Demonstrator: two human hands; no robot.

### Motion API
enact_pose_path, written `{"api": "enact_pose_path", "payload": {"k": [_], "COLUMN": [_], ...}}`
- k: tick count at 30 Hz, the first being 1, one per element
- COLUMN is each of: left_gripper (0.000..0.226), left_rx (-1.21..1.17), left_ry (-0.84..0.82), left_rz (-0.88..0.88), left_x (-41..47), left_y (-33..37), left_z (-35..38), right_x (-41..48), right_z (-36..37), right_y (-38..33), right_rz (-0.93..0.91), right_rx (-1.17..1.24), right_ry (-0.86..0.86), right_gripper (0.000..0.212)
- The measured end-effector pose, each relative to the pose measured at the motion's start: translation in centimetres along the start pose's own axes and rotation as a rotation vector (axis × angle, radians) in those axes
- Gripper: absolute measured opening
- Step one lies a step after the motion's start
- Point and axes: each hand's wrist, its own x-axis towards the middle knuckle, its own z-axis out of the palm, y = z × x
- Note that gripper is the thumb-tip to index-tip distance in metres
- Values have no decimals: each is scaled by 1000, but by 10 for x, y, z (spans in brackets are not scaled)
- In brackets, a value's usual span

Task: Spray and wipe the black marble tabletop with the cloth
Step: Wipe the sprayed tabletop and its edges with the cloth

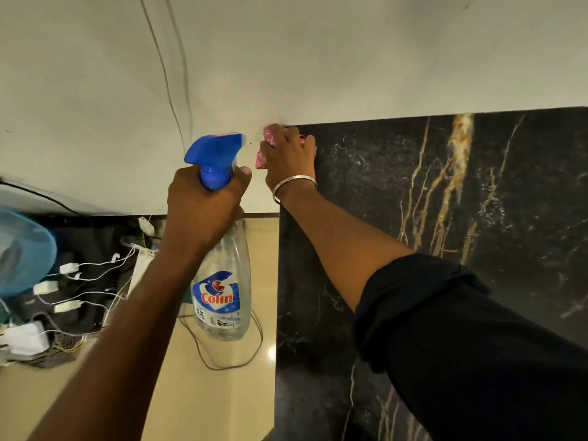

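Right hand (pixel 289 160) grips a bunched pink cloth (pixel 266 136), pressing it onto the far left corner of the black marble tabletop (pixel 477 202), right where the slab meets the wall (pixel 318 58). Nearly all of the tabletop lies to the right of that hand and back toward the person, so the wipe likely has to sweep that way.

Left hand (pixel 203 208) is closed round the neck of the spray bottle (pixel 224 281), held off the table's left edge over the floor (pixel 222 393). The bottle's long axis runs away from the person, base nearest. The blue nozzle sits just beside the cloth and aims toward it. The right hand is the nearer one to the marble.

The bottle is clear plastic. I can't tell the liquid level.

Chargers and cables (pixel 63 281) lie on the floor at left.
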Motion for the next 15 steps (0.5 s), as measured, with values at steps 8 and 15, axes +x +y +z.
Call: {"api": "enact_pose_path", "payload": {"k": [8, 15], "left_gripper": [30, 31], "left_rx": [38, -1], "left_ry": [-47, -146], "left_rz": [32, 127], "left_x": [-7, -28], "left_y": [37, 107], "left_z": [39, 130], "right_x": [-18, -64], "right_z": [-1, -2], "right_y": [81, 233], "right_rz": [55, 205], "right_rx": [79, 90], "right_ry": [-16, 35], "right_gripper": [66, 63]}}
